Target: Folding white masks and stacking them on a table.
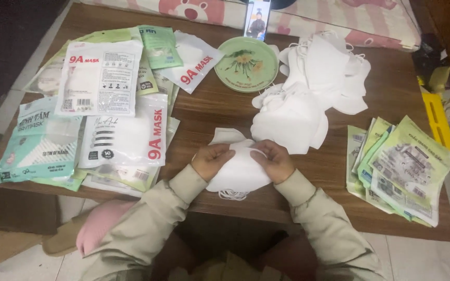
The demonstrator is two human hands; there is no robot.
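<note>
Gripping between them a small stack of white face masks (238, 169), left hand (210, 160) and right hand (274, 161) pinch its opposite edges above the wooden table (209, 106).

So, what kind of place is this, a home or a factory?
Probably a home: a low wooden table on a tiled floor, a patterned mattress behind, both hands holding white masks.

On the table (204, 112), both hands (212, 160) (273, 161) sit at the near edge on a small stack of masks (238, 169), packets (105, 104) spread left, the loose mask heap (308, 93) behind right, a plate (247, 64) behind centre, more pouches (402, 169) far right.
</note>
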